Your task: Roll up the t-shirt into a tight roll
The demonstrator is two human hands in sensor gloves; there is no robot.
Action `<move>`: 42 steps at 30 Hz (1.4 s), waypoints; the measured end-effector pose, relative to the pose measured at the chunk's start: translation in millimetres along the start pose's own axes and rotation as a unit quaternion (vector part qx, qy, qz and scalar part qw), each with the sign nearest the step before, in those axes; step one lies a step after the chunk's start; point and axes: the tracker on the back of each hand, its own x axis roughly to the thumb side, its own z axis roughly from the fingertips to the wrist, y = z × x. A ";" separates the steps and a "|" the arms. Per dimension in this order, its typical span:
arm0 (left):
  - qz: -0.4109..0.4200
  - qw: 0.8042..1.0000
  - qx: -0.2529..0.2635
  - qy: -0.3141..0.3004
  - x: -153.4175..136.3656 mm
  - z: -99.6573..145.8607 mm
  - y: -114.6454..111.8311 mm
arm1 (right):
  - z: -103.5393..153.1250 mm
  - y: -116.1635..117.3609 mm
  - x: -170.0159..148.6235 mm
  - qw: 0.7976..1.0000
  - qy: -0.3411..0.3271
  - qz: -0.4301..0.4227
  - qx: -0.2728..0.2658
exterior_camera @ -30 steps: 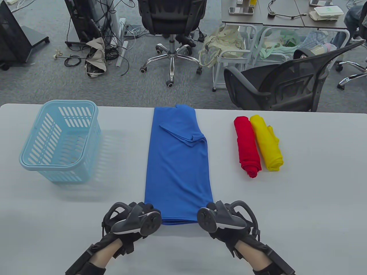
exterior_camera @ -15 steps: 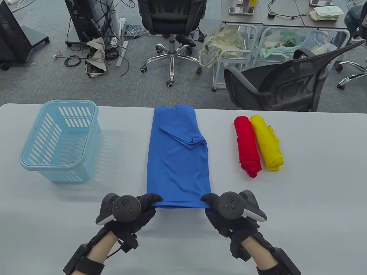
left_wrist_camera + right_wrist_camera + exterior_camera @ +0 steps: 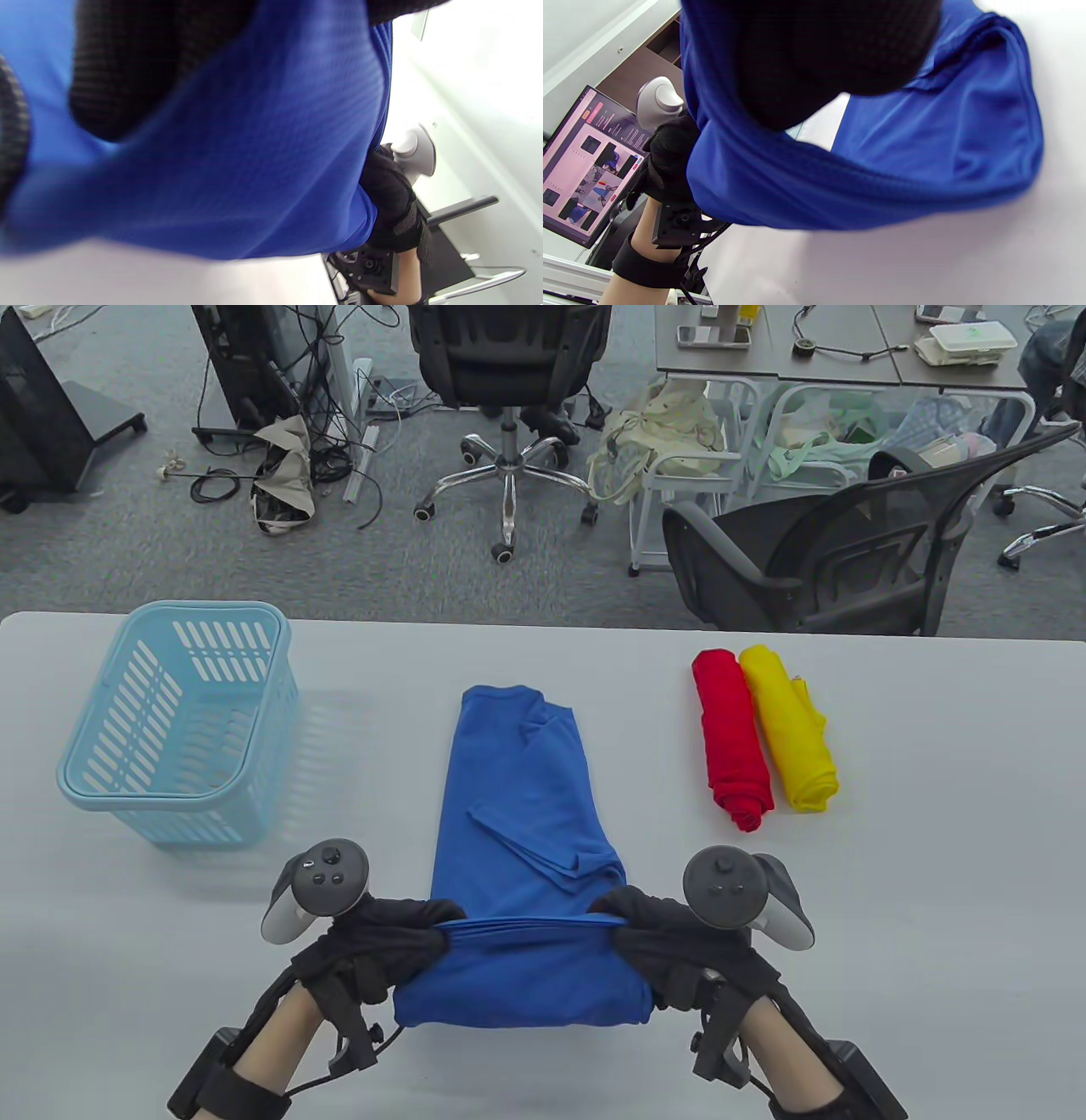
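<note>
Both hands pinch the near hem of the blue t-shirt: the left hand at its left corner, the right hand at its right corner, palms down, trackers facing up, forearms angled in from the near table edge. Compared with half a second ago, the shirt has slid toward the person and its lifted hem now folds over, with fabric bunched below the fingers.
</note>
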 end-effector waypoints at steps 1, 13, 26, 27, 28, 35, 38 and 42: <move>-0.014 1.000 0.009 0.009 -0.3 0.6 1.3 | -0.4 -0.6 -0.7 1.000 0.011 0.005 -0.002; -0.454 0.870 0.100 0.165 10.6 -22.4 -3.2 | -24.6 -5.9 -10.3 0.943 0.159 0.280 -0.085; -0.487 0.826 -0.037 0.280 -10.4 -85.3 34.5 | -94.4 -31.9 -19.8 0.904 0.216 0.367 -0.032; -0.496 0.817 -0.034 0.291 -7.5 -91.7 41.0 | -102.0 -39.0 -17.3 0.907 0.221 0.359 -0.017; -0.516 0.803 -0.011 0.299 -0.2 -100.2 52.0 | -110.0 -50.1 -10.9 0.903 0.233 0.359 -0.040; -0.568 0.733 0.176 0.330 30.4 -124.0 98.8 | -132.1 -82.1 13.4 0.853 0.301 0.397 -0.157; -0.541 0.776 0.130 0.299 19.8 -114.6 76.5 | -118.6 -61.0 11.0 0.861 0.263 0.414 -0.135; -0.498 0.823 -0.030 0.271 -12.4 -94.4 19.7 | -94.7 -3.5 -8.5 0.916 0.199 0.349 0.002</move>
